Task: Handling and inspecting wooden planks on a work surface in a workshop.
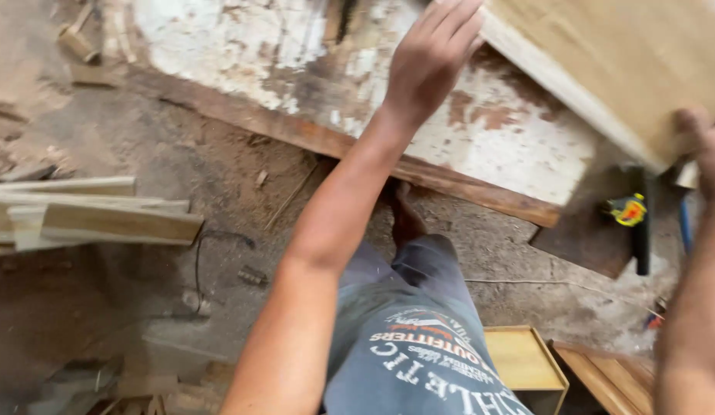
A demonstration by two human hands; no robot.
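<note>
A large pale wooden board (642,61) fills the upper right, lying tilted over a worn workbench top (296,69) with flaking white paint. My left hand (430,58) reaches up across the bench, fingers together, touching the board's long lower edge. My right hand (707,150) grips the board's near corner at the right edge of the view. Below the arms I see my grey printed shirt and one bare foot (407,215) on the dusty floor.
A yellow tape measure (628,209) lies on a dark slab beside a black square. Stacked planks (104,219) lie at the left, a small wooden box (523,357) and a plank at the bottom right. A black cable (207,253) crosses the sawdust floor.
</note>
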